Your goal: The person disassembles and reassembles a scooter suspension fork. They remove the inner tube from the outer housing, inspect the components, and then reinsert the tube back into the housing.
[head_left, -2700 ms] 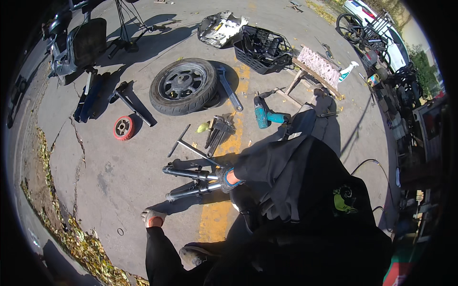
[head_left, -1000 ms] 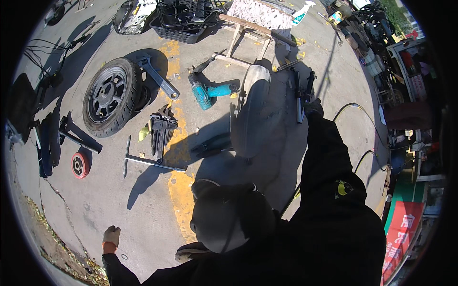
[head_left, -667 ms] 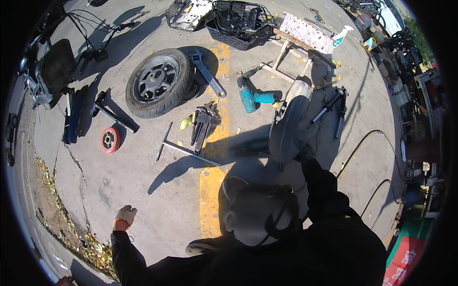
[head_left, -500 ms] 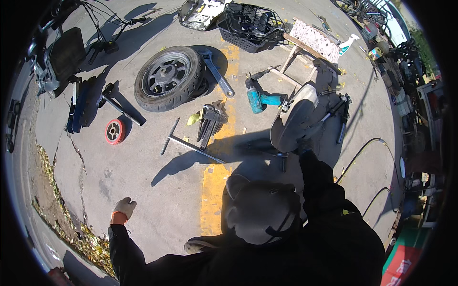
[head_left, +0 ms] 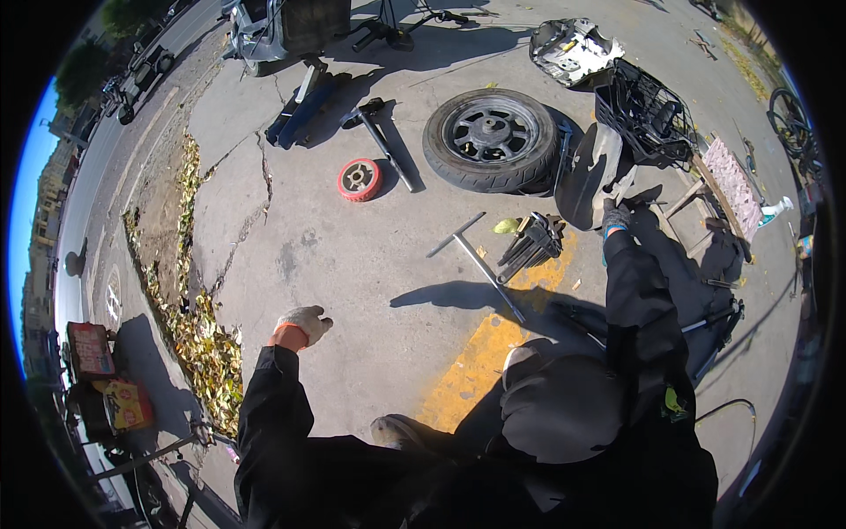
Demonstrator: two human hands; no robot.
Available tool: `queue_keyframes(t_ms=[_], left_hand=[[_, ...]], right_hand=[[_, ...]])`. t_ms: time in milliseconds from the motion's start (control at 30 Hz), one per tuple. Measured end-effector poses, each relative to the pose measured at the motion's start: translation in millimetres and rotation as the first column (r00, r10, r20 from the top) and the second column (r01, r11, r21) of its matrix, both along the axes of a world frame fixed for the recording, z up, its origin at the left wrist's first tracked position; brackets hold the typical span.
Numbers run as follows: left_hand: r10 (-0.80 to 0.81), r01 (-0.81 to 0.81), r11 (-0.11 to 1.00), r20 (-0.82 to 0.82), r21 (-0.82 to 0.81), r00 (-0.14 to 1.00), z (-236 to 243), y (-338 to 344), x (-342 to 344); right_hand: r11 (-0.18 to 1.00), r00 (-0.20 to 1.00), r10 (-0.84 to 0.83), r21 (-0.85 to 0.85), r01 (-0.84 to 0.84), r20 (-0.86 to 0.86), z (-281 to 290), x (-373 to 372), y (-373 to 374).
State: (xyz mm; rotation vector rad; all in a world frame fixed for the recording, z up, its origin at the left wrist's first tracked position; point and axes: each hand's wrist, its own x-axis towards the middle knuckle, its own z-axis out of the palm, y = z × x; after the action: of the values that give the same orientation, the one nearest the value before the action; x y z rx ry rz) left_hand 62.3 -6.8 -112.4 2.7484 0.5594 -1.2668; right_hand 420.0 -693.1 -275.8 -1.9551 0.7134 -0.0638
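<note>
A gloved right hand, my right hand (head_left: 615, 214), reaches forward and grips the lower edge of a grey rounded panel (head_left: 589, 181). The panel stands tilted between the spoked wheel with its tyre (head_left: 489, 139) and the black basket (head_left: 648, 115), hiding part of a large wrench (head_left: 562, 145). My left hand (head_left: 304, 324), in a pale glove with an orange cuff, hovers over the concrete with fingers apart and nothing in it. Nearest ahead of it are a T-handle tool (head_left: 476, 256) and a small red wheel (head_left: 359, 180).
A bundle of hex keys (head_left: 531, 245) lies beside the yellow stripe (head_left: 471, 370). A hammer (head_left: 383, 145) rests left of the big wheel. At the right stands a wooden stool (head_left: 705, 212) with a pink-white seat, near a spray bottle (head_left: 775, 210). Fallen leaves (head_left: 207, 344) fill a cracked strip.
My view has swung left, so the ground items sit farther right in it. My right hand has carried the grey panel away from me, towards the wheel and basket. My left hand stays empty.
</note>
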Motion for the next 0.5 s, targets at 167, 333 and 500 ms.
queue_keyframes(t_ms=[167, 333, 500], left_hand=[[0.136, -0.135, 0.99, 0.03, -0.042, 0.99, -27, -6, 11], [0.249, -0.278, 0.959, 0.308, 0.053, 0.918, -115, -30, 22], [0.394, -0.536, 0.839, 0.581, 0.088, 0.712, -179, -65, 22]], right_hand=[[0.99, 0.967, -0.142, 0.043, 0.135, 0.21, 43, -44, 48], [0.96, 0.759, 0.256, -0.249, -0.127, 0.599, 154, -130, 123], [0.53, 0.487, 0.848, -0.359, -0.768, 0.208, 220, -118, 244]])
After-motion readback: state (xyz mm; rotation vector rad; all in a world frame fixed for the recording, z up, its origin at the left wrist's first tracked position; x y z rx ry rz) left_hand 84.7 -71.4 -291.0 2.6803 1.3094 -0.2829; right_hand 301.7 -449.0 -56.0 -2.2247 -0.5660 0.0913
